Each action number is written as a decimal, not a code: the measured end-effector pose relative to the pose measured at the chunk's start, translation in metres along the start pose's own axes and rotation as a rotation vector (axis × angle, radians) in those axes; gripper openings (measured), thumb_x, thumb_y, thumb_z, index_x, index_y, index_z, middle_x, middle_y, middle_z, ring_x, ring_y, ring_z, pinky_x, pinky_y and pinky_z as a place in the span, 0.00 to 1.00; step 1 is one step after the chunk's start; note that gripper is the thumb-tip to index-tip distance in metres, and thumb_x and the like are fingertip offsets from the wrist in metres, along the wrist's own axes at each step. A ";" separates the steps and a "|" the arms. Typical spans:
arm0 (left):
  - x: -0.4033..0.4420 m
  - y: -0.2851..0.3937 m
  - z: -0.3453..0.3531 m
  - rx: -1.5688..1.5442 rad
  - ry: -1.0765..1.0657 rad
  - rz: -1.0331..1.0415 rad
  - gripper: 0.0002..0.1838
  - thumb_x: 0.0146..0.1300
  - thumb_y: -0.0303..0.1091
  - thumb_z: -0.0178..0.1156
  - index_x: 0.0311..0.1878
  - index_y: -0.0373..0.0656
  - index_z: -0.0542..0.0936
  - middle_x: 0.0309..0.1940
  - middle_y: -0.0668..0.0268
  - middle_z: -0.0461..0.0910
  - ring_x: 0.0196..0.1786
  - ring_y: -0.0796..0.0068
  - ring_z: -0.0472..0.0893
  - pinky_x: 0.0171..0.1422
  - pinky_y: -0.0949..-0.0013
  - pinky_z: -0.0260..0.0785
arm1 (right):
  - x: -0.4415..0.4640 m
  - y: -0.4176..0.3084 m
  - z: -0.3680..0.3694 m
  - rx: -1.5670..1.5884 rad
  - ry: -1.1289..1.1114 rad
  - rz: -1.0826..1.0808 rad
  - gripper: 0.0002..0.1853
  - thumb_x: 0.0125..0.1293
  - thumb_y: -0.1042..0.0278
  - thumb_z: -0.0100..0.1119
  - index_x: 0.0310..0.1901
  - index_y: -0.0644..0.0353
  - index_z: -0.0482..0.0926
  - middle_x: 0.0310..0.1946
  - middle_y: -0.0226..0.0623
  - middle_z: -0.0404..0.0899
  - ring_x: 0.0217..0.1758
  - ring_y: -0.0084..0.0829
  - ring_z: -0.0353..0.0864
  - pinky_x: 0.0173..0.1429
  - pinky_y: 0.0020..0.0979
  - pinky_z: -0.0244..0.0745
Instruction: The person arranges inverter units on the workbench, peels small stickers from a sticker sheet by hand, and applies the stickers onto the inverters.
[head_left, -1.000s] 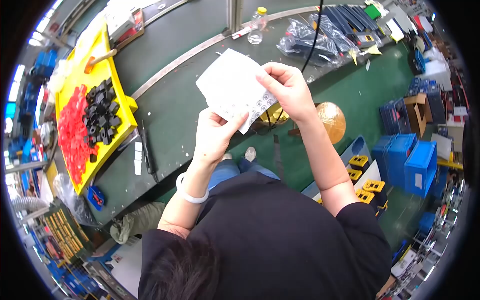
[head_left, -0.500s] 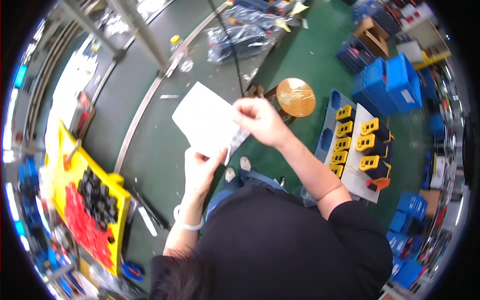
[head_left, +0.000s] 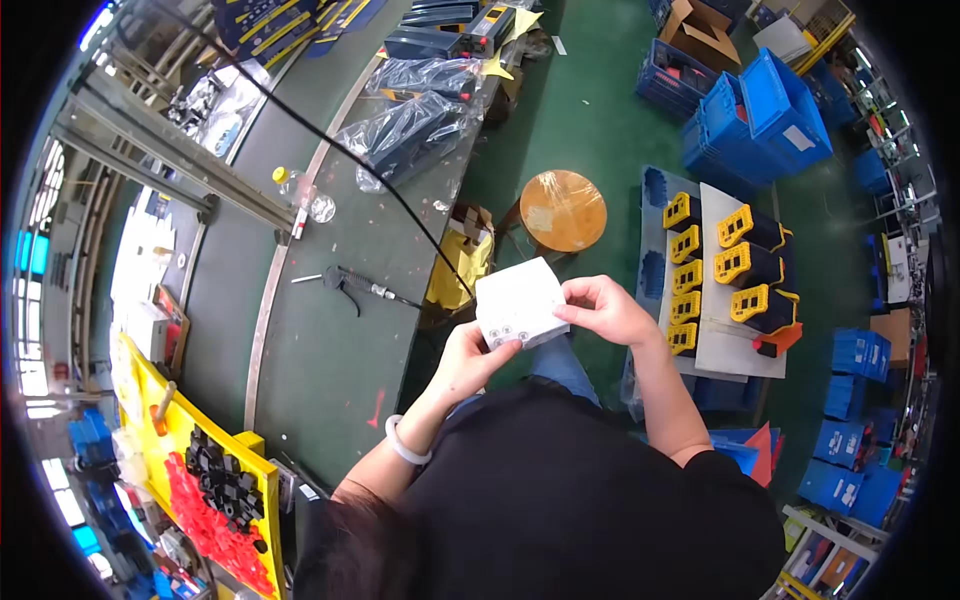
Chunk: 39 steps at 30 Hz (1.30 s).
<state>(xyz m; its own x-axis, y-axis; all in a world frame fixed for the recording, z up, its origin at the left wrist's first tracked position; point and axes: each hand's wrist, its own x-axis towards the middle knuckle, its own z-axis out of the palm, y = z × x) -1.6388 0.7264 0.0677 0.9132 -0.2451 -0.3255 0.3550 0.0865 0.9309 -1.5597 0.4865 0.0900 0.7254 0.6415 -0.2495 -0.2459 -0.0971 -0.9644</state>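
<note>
A white sheet with small dark printed marks along its near edge (head_left: 520, 298) is held up in front of my body, over the gap between the bench and the stool. My left hand (head_left: 468, 360) pinches its lower left edge, thumb on top. At the right edge, my right hand (head_left: 605, 310) grips the sheet between thumb and fingers. Whether it is one sheet or a thin stack, I cannot tell. On the bench to the left lies a black air blow gun (head_left: 350, 283) with a hose, touched by neither hand.
A round wooden stool (head_left: 563, 211) stands ahead. Yellow-and-black devices (head_left: 747, 266) sit on a white board at right, near blue crates (head_left: 780, 115). Left, a yellow tray (head_left: 262, 500) holds red and black parts. A plastic bottle (head_left: 290, 180) and bagged devices (head_left: 410, 140) lie on the bench (head_left: 330, 350).
The view has turned and shifted. Both hands have brought the white sheet lower and nearer my body, to the right, and its face now lies flatter. The blow gun now shows uncovered.
</note>
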 end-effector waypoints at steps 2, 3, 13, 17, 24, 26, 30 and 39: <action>0.030 0.006 0.014 -0.017 0.012 0.011 0.14 0.63 0.29 0.66 0.50 0.34 0.82 0.41 0.67 0.85 0.42 0.82 0.81 0.50 0.74 0.73 | 0.010 0.001 -0.031 -0.020 0.032 -0.046 0.05 0.68 0.72 0.61 0.36 0.64 0.80 0.29 0.21 0.77 0.33 0.11 0.71 0.37 0.19 0.67; 0.047 0.008 0.022 -0.031 0.018 0.018 0.14 0.63 0.29 0.66 0.50 0.34 0.82 0.41 0.67 0.85 0.43 0.82 0.80 0.50 0.74 0.73 | 0.015 0.000 -0.048 -0.034 0.049 -0.066 0.05 0.67 0.72 0.61 0.34 0.63 0.79 0.27 0.20 0.76 0.31 0.11 0.70 0.35 0.19 0.66; 0.223 0.056 0.139 -0.081 0.009 -0.081 0.14 0.63 0.30 0.66 0.49 0.32 0.82 0.41 0.65 0.85 0.43 0.81 0.81 0.49 0.75 0.73 | 0.017 -0.007 -0.235 -0.005 0.348 -0.078 0.06 0.69 0.73 0.58 0.39 0.67 0.81 0.31 0.25 0.81 0.35 0.14 0.76 0.41 0.20 0.71; 0.274 0.073 0.164 -0.176 -0.071 -0.072 0.14 0.64 0.31 0.65 0.50 0.33 0.82 0.43 0.65 0.85 0.45 0.80 0.82 0.52 0.73 0.75 | 0.013 -0.003 -0.281 0.176 0.437 -0.068 0.08 0.73 0.70 0.55 0.45 0.66 0.79 0.36 0.27 0.81 0.39 0.16 0.77 0.45 0.21 0.72; 0.374 0.100 0.129 -0.096 0.177 0.026 0.15 0.64 0.25 0.62 0.53 0.33 0.80 0.46 0.62 0.85 0.47 0.74 0.83 0.57 0.69 0.74 | -0.028 0.005 -0.354 0.010 0.794 -0.080 0.08 0.74 0.70 0.54 0.48 0.64 0.79 0.38 0.30 0.81 0.42 0.19 0.76 0.50 0.22 0.71; 0.402 0.104 0.122 -0.211 0.206 0.047 0.13 0.65 0.27 0.62 0.52 0.33 0.81 0.46 0.61 0.85 0.47 0.74 0.83 0.56 0.70 0.73 | -0.045 0.014 -0.377 -0.009 0.842 -0.037 0.08 0.73 0.72 0.55 0.48 0.65 0.79 0.38 0.30 0.81 0.42 0.19 0.78 0.50 0.22 0.72; 0.442 0.118 0.133 -0.138 0.278 0.098 0.13 0.66 0.29 0.64 0.50 0.34 0.81 0.44 0.62 0.85 0.44 0.78 0.82 0.52 0.72 0.74 | -0.054 0.029 -0.422 -0.044 0.850 0.027 0.07 0.71 0.73 0.57 0.47 0.65 0.79 0.39 0.29 0.81 0.43 0.18 0.79 0.50 0.22 0.73; 0.493 0.119 0.218 -0.329 0.239 0.245 0.17 0.64 0.28 0.65 0.55 0.35 0.78 0.49 0.63 0.83 0.51 0.77 0.81 0.60 0.70 0.71 | 0.031 -0.021 -0.503 0.037 0.543 -0.157 0.14 0.75 0.63 0.52 0.54 0.61 0.77 0.45 0.32 0.81 0.52 0.23 0.78 0.56 0.27 0.71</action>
<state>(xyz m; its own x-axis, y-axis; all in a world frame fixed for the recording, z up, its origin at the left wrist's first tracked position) -1.1898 0.4052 0.0543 0.9847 0.0470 -0.1678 0.1323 0.4249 0.8955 -1.2087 0.1252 0.0582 0.9793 0.1619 -0.1214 -0.1232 0.0007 -0.9924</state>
